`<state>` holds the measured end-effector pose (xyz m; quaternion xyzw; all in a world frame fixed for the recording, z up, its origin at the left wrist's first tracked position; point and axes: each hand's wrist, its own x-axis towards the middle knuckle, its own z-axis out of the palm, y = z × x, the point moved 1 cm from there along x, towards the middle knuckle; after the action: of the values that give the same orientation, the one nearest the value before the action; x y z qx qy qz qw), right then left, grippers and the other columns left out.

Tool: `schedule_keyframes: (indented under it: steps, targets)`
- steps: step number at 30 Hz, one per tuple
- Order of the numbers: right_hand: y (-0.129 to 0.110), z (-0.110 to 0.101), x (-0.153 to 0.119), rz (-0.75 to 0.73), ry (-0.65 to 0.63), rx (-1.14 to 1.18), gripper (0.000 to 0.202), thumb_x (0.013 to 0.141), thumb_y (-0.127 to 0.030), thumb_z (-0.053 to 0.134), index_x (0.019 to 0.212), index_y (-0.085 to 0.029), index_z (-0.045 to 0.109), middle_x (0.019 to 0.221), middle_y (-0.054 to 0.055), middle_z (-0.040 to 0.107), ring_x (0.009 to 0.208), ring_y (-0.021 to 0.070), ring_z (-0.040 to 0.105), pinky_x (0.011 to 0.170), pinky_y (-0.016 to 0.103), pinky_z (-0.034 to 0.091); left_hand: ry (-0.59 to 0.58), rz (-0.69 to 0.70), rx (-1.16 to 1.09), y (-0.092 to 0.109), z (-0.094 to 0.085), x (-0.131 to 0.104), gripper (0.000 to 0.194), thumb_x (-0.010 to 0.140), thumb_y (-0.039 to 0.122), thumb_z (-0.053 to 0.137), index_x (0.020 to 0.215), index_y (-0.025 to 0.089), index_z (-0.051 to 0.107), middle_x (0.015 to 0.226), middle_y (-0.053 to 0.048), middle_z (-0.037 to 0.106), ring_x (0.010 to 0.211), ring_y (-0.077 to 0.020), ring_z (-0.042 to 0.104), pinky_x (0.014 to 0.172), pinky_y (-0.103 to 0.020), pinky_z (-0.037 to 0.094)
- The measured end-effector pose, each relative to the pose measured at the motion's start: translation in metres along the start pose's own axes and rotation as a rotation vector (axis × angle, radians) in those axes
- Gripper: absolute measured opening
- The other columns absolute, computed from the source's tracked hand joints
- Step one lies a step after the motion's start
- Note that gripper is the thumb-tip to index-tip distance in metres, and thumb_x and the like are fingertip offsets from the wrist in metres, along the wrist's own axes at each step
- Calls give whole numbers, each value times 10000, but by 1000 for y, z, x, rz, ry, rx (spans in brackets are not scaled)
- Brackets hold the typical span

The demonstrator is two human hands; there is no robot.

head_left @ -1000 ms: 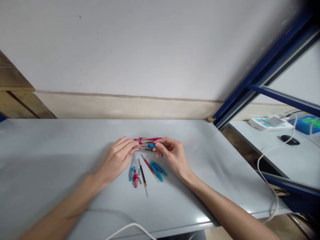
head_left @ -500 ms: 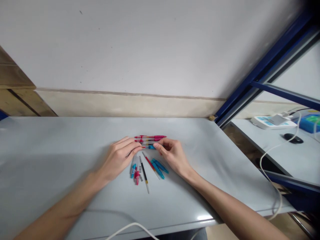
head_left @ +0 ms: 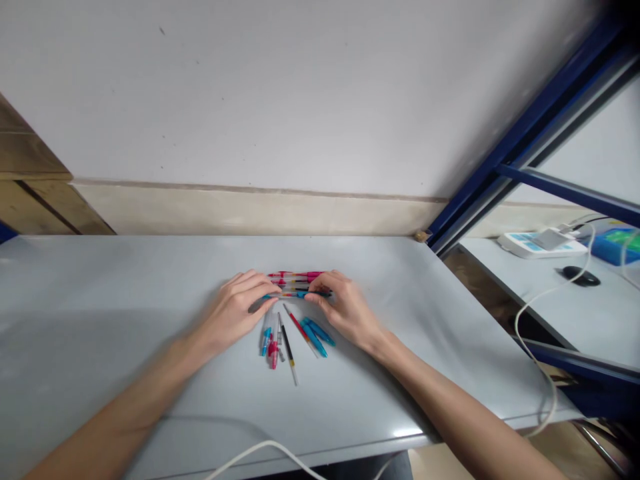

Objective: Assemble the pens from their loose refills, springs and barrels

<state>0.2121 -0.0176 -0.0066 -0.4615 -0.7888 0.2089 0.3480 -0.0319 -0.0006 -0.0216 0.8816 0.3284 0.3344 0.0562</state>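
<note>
A blue pen (head_left: 295, 294) lies crosswise between my hands on the grey table. My left hand (head_left: 240, 303) is closed round its left end, fingertips pressed together. The fingers of my right hand (head_left: 345, 303) pinch its right end. Just beyond it, red pens (head_left: 293, 274) lie in parallel, their right ends partly behind my right hand. Closer to me are a black refill (head_left: 289, 347), a red refill (head_left: 299, 327), blue pen barrels (head_left: 315, 337), and clear barrel parts with a blue grip (head_left: 266, 341) and a red grip (head_left: 273, 353).
The grey table (head_left: 125, 280) meets a pale wall at the back. A white cable (head_left: 270, 443) crosses the front edge. At right, past a blue metal frame (head_left: 550, 179), another desk holds a black mouse (head_left: 581, 275) and a white device (head_left: 535, 247).
More of the blue pen shows between my hands, at both ends. My right hand's fingers have shifted slightly left and up. The view has moved a little.
</note>
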Motion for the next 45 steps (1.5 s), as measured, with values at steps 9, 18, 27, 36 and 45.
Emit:
schedule_keyframes:
  steps: [9, 18, 27, 36, 45]
  targets:
    - [9, -2, 2, -10, -79, -167, 97, 906, -227, 738, 855, -189, 664, 948, 65, 642, 896, 220, 503, 814, 358, 443, -74, -22, -47, -4, 3, -2, 160, 1004, 200, 562, 1074, 195, 705, 1032, -68, 704, 986, -205, 631, 870, -369, 517]
    - [1, -12, 6, 29, -169, -164, 189, 788, -105, 760, 879, -196, 621, 957, 51, 606, 919, 222, 491, 818, 337, 430, -9, -146, 38, 10, -8, 3, 169, 965, 199, 519, 852, 196, 645, 792, -24, 652, 728, -156, 608, 690, -273, 453]
    - [-33, 25, -7, -84, -191, -367, 125, 981, -238, 585, 865, -193, 589, 853, 59, 648, 867, 230, 546, 807, 353, 418, -346, -344, 316, 21, 1, 1, 360, 901, 287, 568, 557, 218, 487, 492, 8, 558, 440, -172, 512, 525, -298, 162]
    - [-29, 38, -6, -208, -238, -651, 148, 990, -203, 496, 916, -151, 612, 894, 128, 667, 885, 273, 538, 818, 401, 434, -278, -347, 279, 17, -8, 4, 341, 868, 286, 598, 545, 217, 512, 452, 34, 513, 402, -135, 462, 482, -279, 208]
    - [-20, 17, -2, 100, 65, 56, 171, 939, -248, 584, 784, -190, 627, 790, 45, 657, 848, 205, 549, 787, 336, 453, 221, -174, 11, 16, -9, 2, 145, 940, 305, 619, 963, 203, 719, 750, 15, 732, 614, -111, 644, 676, -235, 524]
